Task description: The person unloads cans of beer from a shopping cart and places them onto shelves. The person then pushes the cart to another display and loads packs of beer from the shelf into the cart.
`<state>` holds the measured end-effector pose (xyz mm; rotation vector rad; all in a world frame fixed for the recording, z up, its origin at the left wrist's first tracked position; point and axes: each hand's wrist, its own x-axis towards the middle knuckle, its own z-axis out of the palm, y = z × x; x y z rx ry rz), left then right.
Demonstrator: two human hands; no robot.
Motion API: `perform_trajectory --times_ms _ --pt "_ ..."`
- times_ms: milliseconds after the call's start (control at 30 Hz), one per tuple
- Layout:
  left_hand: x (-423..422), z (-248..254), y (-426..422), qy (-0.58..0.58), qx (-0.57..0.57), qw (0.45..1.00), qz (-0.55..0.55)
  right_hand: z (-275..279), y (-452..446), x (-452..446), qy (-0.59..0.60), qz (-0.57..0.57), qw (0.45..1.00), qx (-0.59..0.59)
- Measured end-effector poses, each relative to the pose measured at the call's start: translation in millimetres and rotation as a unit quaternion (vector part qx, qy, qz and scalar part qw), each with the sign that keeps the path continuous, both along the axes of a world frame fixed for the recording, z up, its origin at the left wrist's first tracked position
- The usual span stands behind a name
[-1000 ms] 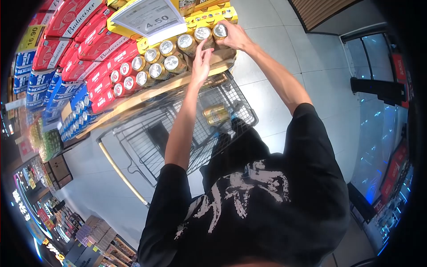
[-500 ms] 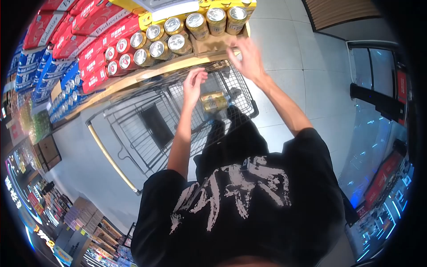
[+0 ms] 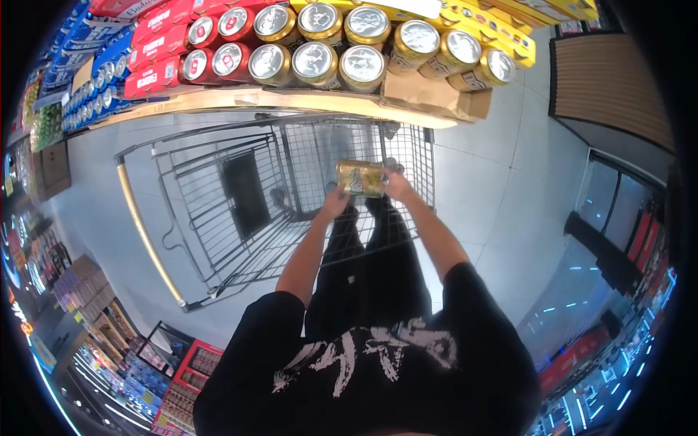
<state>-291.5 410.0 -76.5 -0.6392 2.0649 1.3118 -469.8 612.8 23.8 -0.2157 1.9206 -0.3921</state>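
Note:
Gold cans (image 3: 361, 179), lying on their sides, are inside the wire shopping cart (image 3: 305, 156). My left hand (image 3: 336, 201) grips their left end, and my right hand (image 3: 395, 184) has its fingers closed on their right end. How many cans lie between the hands is hard to tell. Beyond the cart, upright gold cans (image 3: 362, 65) stand in rows on the wooden-edged display shelf (image 3: 240, 98), beside several red cans (image 3: 227, 59).
The cart's pale handle (image 3: 149, 236) curves at the left. An open cardboard tray (image 3: 429, 96) sits at the shelf's right corner. Red cartons (image 3: 156, 47) and blue cans (image 3: 98, 98) fill the shelf's left part. Grey tiled floor (image 3: 487, 167) shows at right.
Both hands have moved down from the shelf cans into the cart and closed on the gold cans there. The view has shifted, bringing the cart and shelf more squarely ahead.

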Motion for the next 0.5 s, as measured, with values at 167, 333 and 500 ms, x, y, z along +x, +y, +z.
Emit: perform_trajectory --times_ms 167,333,500 --pt "-31.2 -32.5 5.3 0.015 -0.112 0.993 0.042 -72.7 3.6 22.4 0.09 0.055 0.994 -0.033" --pt "-29.9 -65.4 -2.0 -0.027 -0.052 0.99 0.13 -94.9 -16.2 32.9 0.124 0.056 0.989 -0.056" --pt "-16.4 -97.7 -1.0 -0.03 0.013 0.984 0.178 -118.9 -32.8 28.0 0.099 0.045 0.994 -0.018"
